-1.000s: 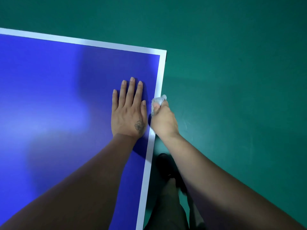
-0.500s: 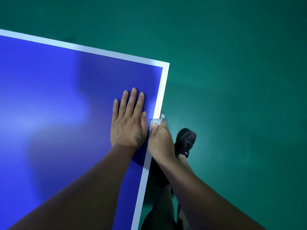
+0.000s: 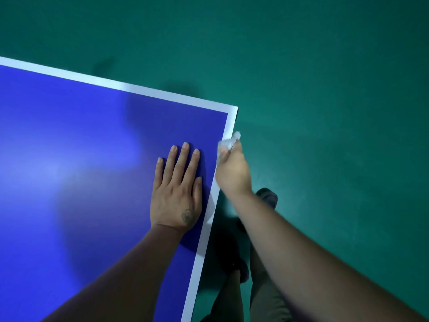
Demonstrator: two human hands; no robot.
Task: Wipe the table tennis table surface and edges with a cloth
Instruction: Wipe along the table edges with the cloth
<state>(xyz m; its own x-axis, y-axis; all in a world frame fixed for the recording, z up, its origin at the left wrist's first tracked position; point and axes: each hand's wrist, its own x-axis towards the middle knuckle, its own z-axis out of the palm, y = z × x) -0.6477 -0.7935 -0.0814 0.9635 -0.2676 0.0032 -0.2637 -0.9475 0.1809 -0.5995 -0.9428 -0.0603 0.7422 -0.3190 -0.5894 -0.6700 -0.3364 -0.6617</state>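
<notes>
Table tennis table, blue-topped with a white border line, is filling the left of the view, its corner pointing away over the green floor. Nearest, just off the table's right edge, the person's legs and dark shoes are standing on that floor. On the blue surface, close inside the right border, the left hand is lying flat, palm down, fingers straight and slightly fanned, holding nothing. Right beside it, at the white edge itself, the right hand is curling its fingers into a fist around a small crumpled white cloth, which is pressing against the table's side just short of the far corner, a tuft poking out past the knuckles.
</notes>
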